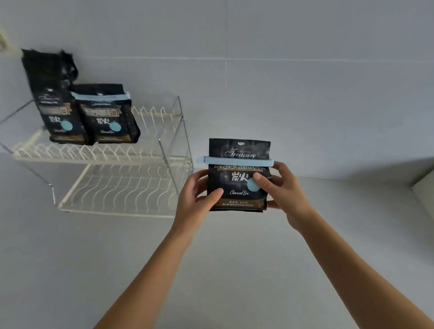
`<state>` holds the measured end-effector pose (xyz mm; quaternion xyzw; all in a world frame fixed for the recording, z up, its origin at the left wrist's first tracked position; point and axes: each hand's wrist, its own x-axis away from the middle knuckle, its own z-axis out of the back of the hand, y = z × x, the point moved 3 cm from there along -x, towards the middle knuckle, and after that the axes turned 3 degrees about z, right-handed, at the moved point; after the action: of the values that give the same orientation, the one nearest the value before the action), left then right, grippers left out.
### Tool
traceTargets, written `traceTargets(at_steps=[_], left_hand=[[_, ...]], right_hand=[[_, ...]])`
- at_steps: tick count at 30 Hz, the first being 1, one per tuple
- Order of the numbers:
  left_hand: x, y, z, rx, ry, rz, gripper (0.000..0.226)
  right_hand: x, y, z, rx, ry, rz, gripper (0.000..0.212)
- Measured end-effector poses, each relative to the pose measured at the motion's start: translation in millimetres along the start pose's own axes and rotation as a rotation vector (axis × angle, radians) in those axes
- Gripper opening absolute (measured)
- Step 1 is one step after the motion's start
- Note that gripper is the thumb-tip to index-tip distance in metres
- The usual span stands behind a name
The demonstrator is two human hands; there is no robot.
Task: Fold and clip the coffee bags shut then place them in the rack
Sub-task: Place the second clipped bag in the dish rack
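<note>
A black coffee bag (237, 182) stands upright at the centre right with a light blue clip (235, 161) across its folded top. My left hand (197, 195) grips the bag's left side, thumb on the front. My right hand (281, 188) grips its right side, thumb on the blue dot of the label. To the left stands a white two-tier wire rack (108, 155). On the rack's upper tier stand two more black coffee bags: a clipped bag (109, 116) with a blue clip across its top, and to its left a taller bag (53, 97) whose top is crumpled, with no clip visible.
The rack's lower tier (119, 190) holds nothing. The right part of the upper tier has free slots. A grey tiled wall (312, 81) rises behind the grey counter (207, 274). A raised edge (429, 194) borders the counter at the far right.
</note>
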<state>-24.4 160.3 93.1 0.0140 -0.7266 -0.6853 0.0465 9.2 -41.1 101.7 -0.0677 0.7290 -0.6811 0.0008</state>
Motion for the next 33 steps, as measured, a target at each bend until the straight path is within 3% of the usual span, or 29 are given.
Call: traceTargets(at_steps=[6, 12, 19, 22, 27, 33], left_hand=[[-18, 90, 86, 0.007, 0.070, -0.196, 0.040], [-61, 138, 161, -0.037, 0.102, -0.288, 0.043], [-122, 121, 216, -0.087, 0.075, -0.234, 0.043], [-139, 108, 231, -0.070, 0.081, -0.211, 0.045], [-152, 87, 243, -0.123, 0.077, -0.182, 0.049], [-167, 72, 241, -0.336, 0.083, -0.160, 0.040]], right_hand=[[-31, -85, -94, 0.011, -0.167, 0.207, 0.054], [-81, -128, -176, 0.096, -0.231, 0.314, 0.046], [-131, -107, -223, 0.247, -0.169, 0.234, 0.048], [-147, -109, -232, 0.402, -0.173, 0.258, 0.049], [-161, -98, -238, 0.865, -0.153, 0.253, 0.051], [-169, -77, -235, 0.980, -0.005, 0.286, 0.060]])
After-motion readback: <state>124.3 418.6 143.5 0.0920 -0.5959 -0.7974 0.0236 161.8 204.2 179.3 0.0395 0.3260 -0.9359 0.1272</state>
